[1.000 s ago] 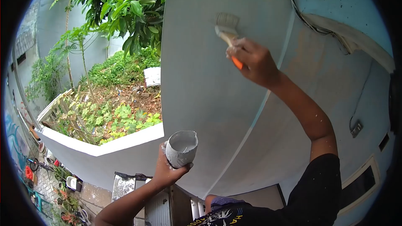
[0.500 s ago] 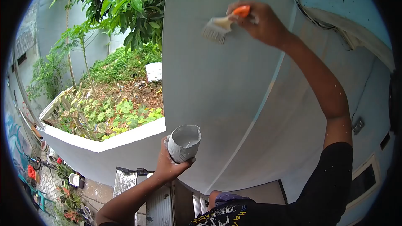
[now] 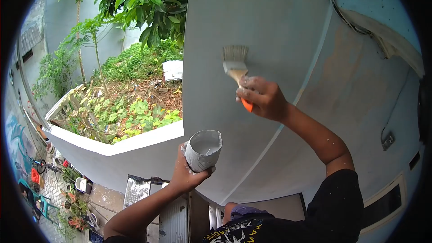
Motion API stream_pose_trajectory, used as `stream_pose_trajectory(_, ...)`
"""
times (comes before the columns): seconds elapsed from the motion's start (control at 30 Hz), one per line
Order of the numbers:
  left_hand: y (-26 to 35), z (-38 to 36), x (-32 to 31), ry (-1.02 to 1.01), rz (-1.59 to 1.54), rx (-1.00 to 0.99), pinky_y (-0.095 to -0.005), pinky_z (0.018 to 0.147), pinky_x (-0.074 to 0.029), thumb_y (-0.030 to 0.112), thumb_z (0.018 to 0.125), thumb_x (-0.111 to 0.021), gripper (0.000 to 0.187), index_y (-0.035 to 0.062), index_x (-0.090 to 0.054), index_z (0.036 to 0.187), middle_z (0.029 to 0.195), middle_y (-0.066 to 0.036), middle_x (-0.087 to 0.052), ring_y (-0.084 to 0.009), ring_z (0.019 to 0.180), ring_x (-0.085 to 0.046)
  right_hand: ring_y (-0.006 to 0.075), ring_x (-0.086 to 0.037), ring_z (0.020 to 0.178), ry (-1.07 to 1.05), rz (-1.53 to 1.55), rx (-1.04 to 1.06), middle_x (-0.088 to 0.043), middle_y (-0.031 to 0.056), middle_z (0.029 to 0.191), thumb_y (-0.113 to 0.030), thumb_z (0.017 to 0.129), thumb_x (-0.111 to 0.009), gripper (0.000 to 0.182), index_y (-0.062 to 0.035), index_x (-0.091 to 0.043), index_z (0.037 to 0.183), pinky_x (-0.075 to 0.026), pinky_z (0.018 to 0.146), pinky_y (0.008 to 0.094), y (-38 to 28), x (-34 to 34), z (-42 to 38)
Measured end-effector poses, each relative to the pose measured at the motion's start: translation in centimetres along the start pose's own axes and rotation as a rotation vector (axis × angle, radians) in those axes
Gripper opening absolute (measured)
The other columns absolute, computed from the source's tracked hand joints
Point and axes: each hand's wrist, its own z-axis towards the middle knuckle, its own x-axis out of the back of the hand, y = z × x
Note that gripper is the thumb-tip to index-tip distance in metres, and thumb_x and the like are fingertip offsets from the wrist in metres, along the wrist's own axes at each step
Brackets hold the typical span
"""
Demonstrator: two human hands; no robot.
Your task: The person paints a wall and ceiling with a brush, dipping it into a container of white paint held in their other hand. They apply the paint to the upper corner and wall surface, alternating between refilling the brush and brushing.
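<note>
A wide paintbrush (image 3: 236, 66) with a pale wooden neck and orange handle end is gripped in my right hand (image 3: 263, 97). Its bristles point up and lie against the grey wall (image 3: 216, 18). Lower down, my left hand (image 3: 189, 173) is wrapped round a paint-smeared cup (image 3: 203, 155), held upright with its open top facing me. Grey-white paint shows inside the cup, and its rim is uneven. Splashes of paint dot both hands.
A white ledge (image 3: 117, 147) borders a garden with plants and a leafy tree (image 3: 153, 0) on the left. Cables (image 3: 344, 18) run along the upper right wall. Corrugated metal sheets (image 3: 173, 220) lie below, and potted plants (image 3: 76, 209) stand down at lower left.
My right hand has moved down the wall, and the brush has swung from bristles pointing down to bristles pointing up. My left hand still holds the cup, nearly unmoved.
</note>
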Motion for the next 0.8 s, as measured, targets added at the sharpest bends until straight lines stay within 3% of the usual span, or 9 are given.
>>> stream_pose_trajectory(0.17,0.2,-0.1,-0.2,0.008,-0.029,0.007,-0.0397,0.106,-0.048,0.021,0.077,-0.09,0.091,-0.0005,-0.033,0.144,0.134,-0.017,-0.055,-0.0242,0.125,-0.058,0.0256,-0.075,0.096,-0.163,0.217,-0.11,-0.073,0.0067,0.106,-0.011,0.086,-0.084,0.021,-0.0118,-0.074,0.105,-0.066,0.075,0.0365,-4.2,-1.7,-5.7)
stream_pose_trajectory(0.33,0.6,-0.2,0.0,-0.005,0.026,-0.008,-0.0399,0.107,-0.047,0.02,0.078,-0.089,0.09,-0.0004,-0.033,0.144,0.133,-0.017,-0.055,-0.0237,0.126,-0.057,0.0254,-0.073,0.1,-0.284,0.627,-0.321,-0.073,0.0102,0.108,0.001,0.088,-0.079,0.023,-0.0035,-0.071,0.11,-0.062,0.086,0.0351,0.6,4.0,1.1)
stream_pose_trajectory(0.47,1.1,-0.1,-0.2,-0.013,-0.036,0.015,-0.0402,0.108,-0.047,0.019,0.078,-0.089,0.09,-0.0004,-0.032,0.145,0.134,-0.017,-0.054,-0.0236,0.126,-0.057,0.0222,-0.075,0.095,-0.234,0.379,-0.261,-0.074,0.0069,0.106,-0.008,0.094,-0.077,0.017,-0.0049,-0.07,0.109,-0.063,0.083,0.0344,8.0,8.7,9.8)
stream_pose_trajectory(0.57,0.6,0.0,0.1,-0.003,-0.001,-0.01,-0.04,0.109,-0.046,0.019,0.078,-0.089,0.09,-0.0002,-0.033,0.145,0.135,-0.017,-0.054,-0.0234,0.126,-0.057,0.0234,-0.073,0.095,-0.163,0.159,-0.136,-0.073,0.0081,0.108,-0.008,0.099,-0.071,0.015,-0.0058,-0.07,0.114,-0.06,0.088,0.0339,10.9,12.4,16.6)
stream_pose_trajectory(0.6,0.3,0.0,0.1,-0.005,0.025,-0.003,-0.0398,0.109,-0.046,0.019,0.078,-0.089,0.09,-0.0002,-0.033,0.145,0.135,-0.017,-0.054,-0.0234,0.126,-0.057,0.0278,-0.072,0.089,-0.054,0.014,0.046,-0.072,0.0112,0.104,-0.008,0.098,-0.072,0.015,-0.0046,-0.069,0.112,-0.058,0.081,0.036,11.4,13.6,18.5)
stream_pose_trajectory(0.63,0.1,-0.2,0.1,-0.011,0.05,0.007,-0.0397,0.109,-0.046,0.019,0.078,-0.089,0.09,-0.0001,-0.033,0.145,0.135,-0.017,-0.054,-0.0233,0.127,-0.057,0.0321,-0.071,0.084,0.053,-0.132,0.222,-0.071,0.0144,0.1,-0.008,0.097,-0.074,0.016,-0.0034,-0.067,0.111,-0.056,0.074,0.0381,11.6,14.1,19.1)
stream_pose_trajectory(0.77,0.7,-0.1,-0.1,-0.017,-0.049,0.013,-0.0398,0.109,-0.046,0.02,0.078,-0.09,0.09,-0.0003,-0.033,0.145,0.135,-0.017,-0.054,-0.0237,0.127,-0.057,0.0317,-0.073,0.085,0.132,-0.273,0.154,-0.072,0.0138,0.1,-0.009,0.096,-0.075,0.016,-0.0035,-0.068,0.11,-0.057,0.072,0.037,11.3,12.1,16.9)
stream_pose_trajectory(0.8,0.6,-0.2,0.0,-0.015,-0.03,0.015,-0.0399,0.109,-0.046,0.02,0.078,-0.089,0.09,-0.0003,-0.033,0.145,0.135,-0.017,-0.055,-0.0238,0.128,-0.057,0.0289,-0.074,0.094,0.13,-0.346,0.189,-0.073,0.0094,0.105,-0.012,0.093,-0.078,0.018,-0.0075,-0.07,0.109,-0.061,0.08,0.0358,10.4,10.3,14.9)
